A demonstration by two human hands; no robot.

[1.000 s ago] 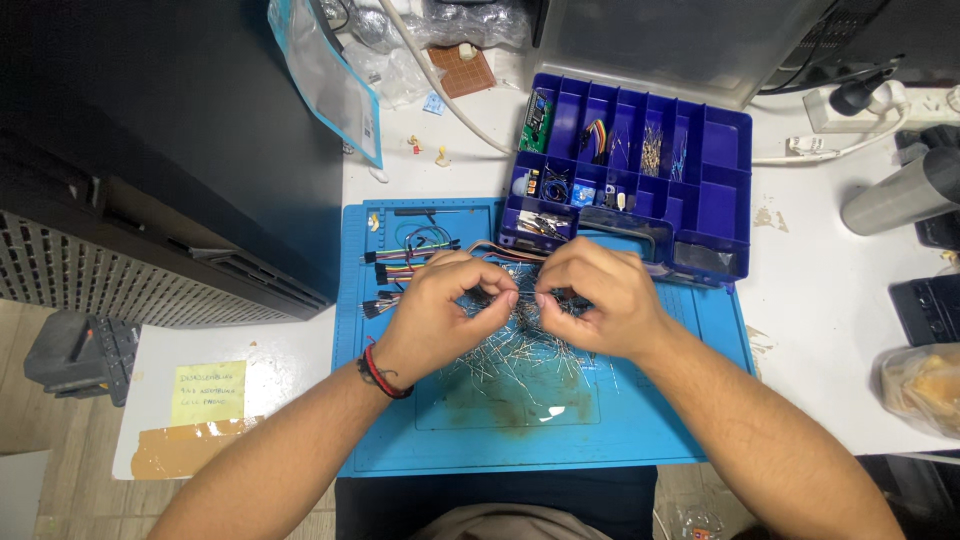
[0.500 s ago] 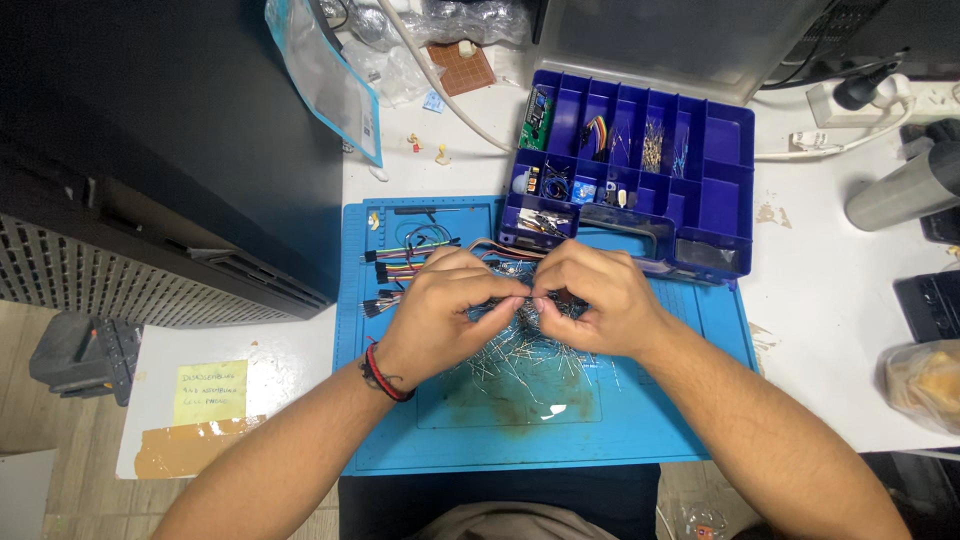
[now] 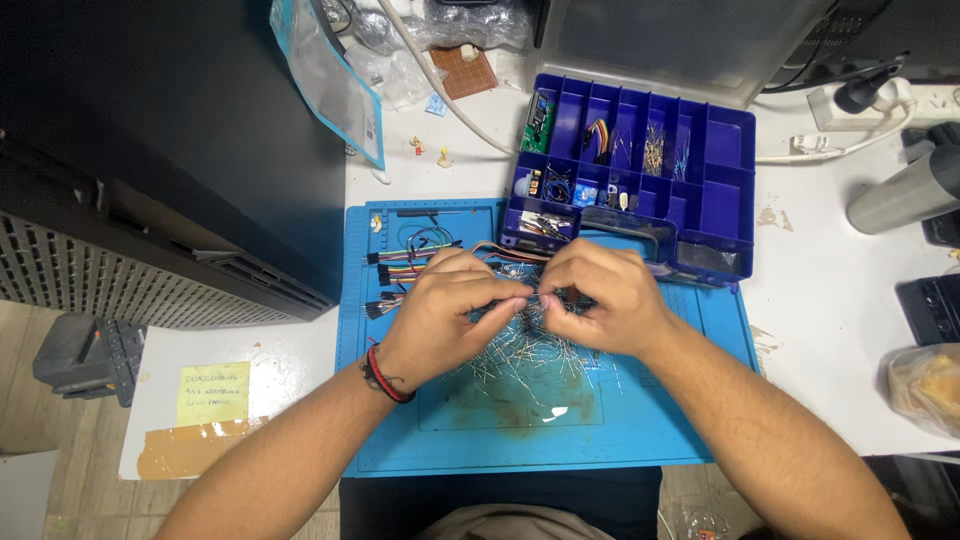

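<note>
My left hand (image 3: 445,315) and my right hand (image 3: 600,295) meet over a blue work mat (image 3: 640,430), fingertips pinched together on a small bundle of thin wire-legged components (image 3: 535,298). A loose heap of the same thin components (image 3: 520,350) lies on the mat under and below my hands. A red and black band sits on my left wrist. Coloured jumper wires (image 3: 405,262) lie on the mat just left of my left hand.
A dark blue compartment box (image 3: 725,185) with small electronic parts stands behind the mat. A black case (image 3: 170,150) fills the left. A yellow note (image 3: 213,392), a clear bag (image 3: 330,80), a grey cylinder (image 3: 905,195) and a power strip (image 3: 870,105) lie around.
My hands have stayed pinched together over the mat, with only small finger movements on the bundle.
</note>
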